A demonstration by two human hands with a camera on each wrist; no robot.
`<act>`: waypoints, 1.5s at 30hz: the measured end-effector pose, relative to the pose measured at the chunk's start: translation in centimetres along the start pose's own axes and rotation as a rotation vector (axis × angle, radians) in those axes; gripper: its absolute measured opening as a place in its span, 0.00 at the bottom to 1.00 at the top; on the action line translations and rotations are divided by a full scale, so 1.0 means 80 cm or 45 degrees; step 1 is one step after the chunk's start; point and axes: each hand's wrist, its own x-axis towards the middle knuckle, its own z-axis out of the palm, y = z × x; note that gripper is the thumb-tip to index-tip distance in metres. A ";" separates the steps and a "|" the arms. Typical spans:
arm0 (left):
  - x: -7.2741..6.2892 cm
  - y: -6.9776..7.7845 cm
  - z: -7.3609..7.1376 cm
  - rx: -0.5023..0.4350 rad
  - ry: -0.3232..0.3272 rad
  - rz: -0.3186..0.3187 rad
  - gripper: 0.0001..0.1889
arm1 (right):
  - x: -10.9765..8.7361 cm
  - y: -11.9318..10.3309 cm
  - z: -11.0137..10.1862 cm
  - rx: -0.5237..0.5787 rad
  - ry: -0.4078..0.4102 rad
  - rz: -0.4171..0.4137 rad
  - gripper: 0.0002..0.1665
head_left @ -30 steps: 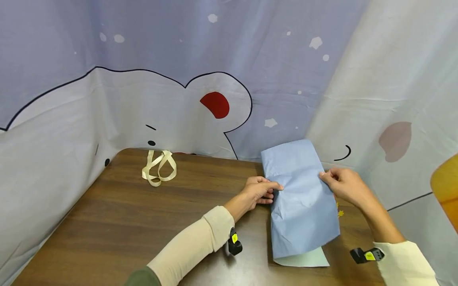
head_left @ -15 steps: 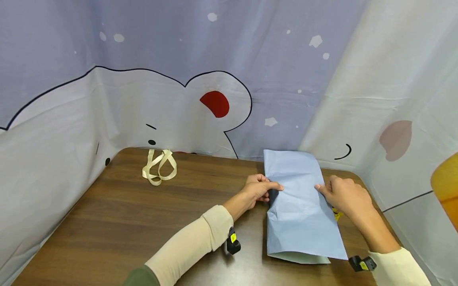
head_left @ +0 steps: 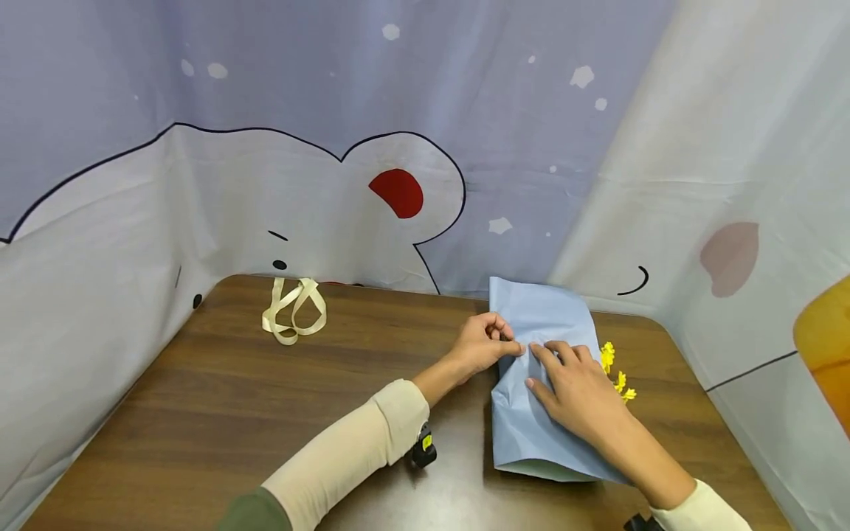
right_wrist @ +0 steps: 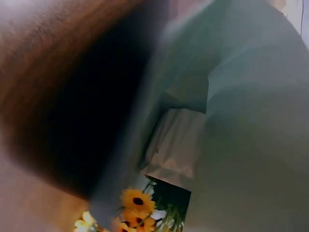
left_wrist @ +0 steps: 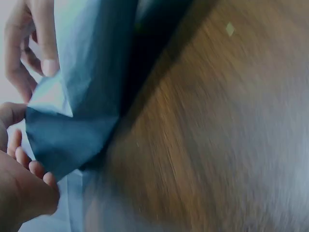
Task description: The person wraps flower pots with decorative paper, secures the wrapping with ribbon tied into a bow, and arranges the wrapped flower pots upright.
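A sheet of light blue wrapping paper, pale green inside, lies folded over at the right side of the table. My left hand pinches its left part between thumb and fingers. Flat over the middle of the paper rests my right hand, fingers spread and fingertips close to the left thumb. Yellow flowers stick out past the paper's right edge. The right wrist view looks into the fold, where orange-yellow flowers with dark centres and a whitish wrapped piece show. The rest of the bunch is hidden.
A loosely looped cream ribbon lies at the back left of the brown wooden table. Behind and beside the table hangs a printed curtain.
My right hand has let go of the paper's right edge and moved left onto its middle. The paper's upper end has come down, uncovering yellow flowers. My left hand stays nearly in place.
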 end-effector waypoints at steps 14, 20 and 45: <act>0.024 0.025 -0.022 0.901 -0.650 0.441 0.31 | -0.015 -0.003 0.010 0.032 -0.056 0.056 0.39; 0.011 0.025 -0.016 1.080 -0.639 0.431 0.32 | -0.018 0.006 0.005 0.114 -0.097 0.046 0.42; -0.038 0.027 0.020 1.651 -0.268 0.407 0.43 | -0.007 0.029 0.044 0.291 0.045 0.051 0.53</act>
